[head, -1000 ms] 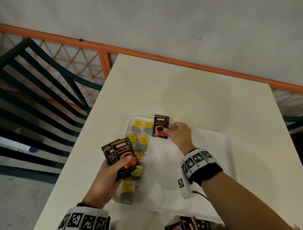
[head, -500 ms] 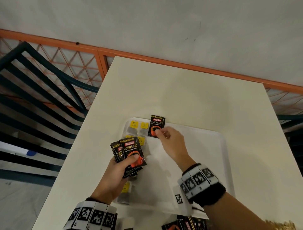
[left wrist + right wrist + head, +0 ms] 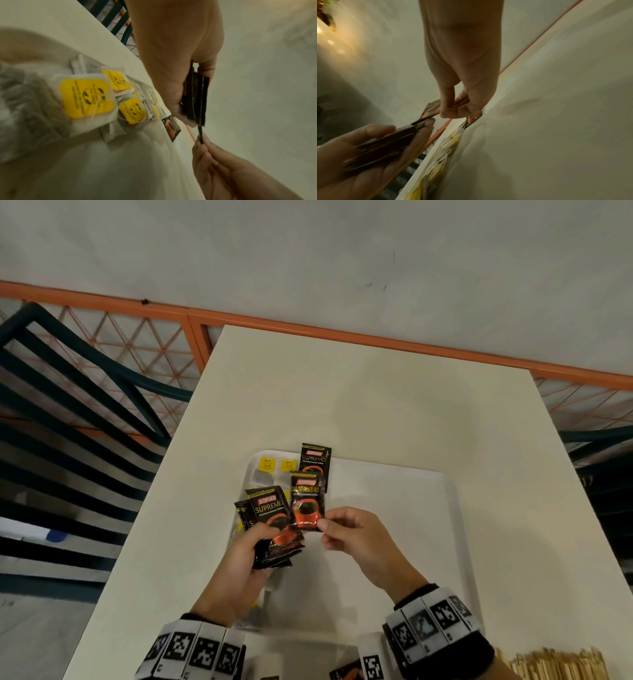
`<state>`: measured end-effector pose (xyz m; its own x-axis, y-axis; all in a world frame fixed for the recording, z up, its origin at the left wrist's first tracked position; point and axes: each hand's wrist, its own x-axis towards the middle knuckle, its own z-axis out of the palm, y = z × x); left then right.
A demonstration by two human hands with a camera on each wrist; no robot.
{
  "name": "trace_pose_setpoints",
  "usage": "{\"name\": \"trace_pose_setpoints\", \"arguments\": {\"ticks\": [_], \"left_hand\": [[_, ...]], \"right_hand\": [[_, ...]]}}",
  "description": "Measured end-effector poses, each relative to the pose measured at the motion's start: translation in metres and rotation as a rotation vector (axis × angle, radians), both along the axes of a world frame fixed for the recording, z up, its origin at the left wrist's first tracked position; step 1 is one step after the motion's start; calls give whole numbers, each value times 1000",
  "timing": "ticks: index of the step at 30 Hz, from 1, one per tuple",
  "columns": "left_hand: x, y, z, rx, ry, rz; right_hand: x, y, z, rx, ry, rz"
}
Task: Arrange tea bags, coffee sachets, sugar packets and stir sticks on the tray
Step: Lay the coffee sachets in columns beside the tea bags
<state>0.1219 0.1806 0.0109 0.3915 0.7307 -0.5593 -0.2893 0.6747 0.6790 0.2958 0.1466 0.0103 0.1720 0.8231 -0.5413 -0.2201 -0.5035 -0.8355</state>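
Partway through: tea bags [image 3: 268, 465] and one coffee sachet [image 3: 314, 462] lie on the tray [image 3: 428, 542] beyond the fingers, right hand [image 3: 356, 534] pinches another sachet [image 3: 306, 501], left hand [image 3: 239, 563] grips the stack [image 3: 270, 518]; sugar, sticks unplaced.

"KOPIKO SUPREMO" is showing on the black coffee sachet lying on the tray [image 3: 314, 462], on the sachet the right hand is pinching [image 3: 307, 501], and on the front sachet of the stack in the left hand [image 3: 269, 510]. The yellow tea bag tags [image 3: 86, 98] are carrying print too blurred to read.
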Motion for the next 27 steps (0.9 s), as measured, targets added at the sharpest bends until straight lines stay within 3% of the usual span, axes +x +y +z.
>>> {"name": "trace_pose_setpoints", "arguments": {"ticks": [4,7,16,27], "left_hand": [[-2,1,-2,9,50,6],[-4,1,-3,20,74,9],[-8,-7,-6,31,137,-11],[-8,-7,-9,0,114,12]], "right_hand": [[24,11,-9,-33,-82,-215],[40,22,-16,-74,-198,-272],[46,44,-28,-109,-494,-276],[42,44,-33,-102,-685,-209]]}}
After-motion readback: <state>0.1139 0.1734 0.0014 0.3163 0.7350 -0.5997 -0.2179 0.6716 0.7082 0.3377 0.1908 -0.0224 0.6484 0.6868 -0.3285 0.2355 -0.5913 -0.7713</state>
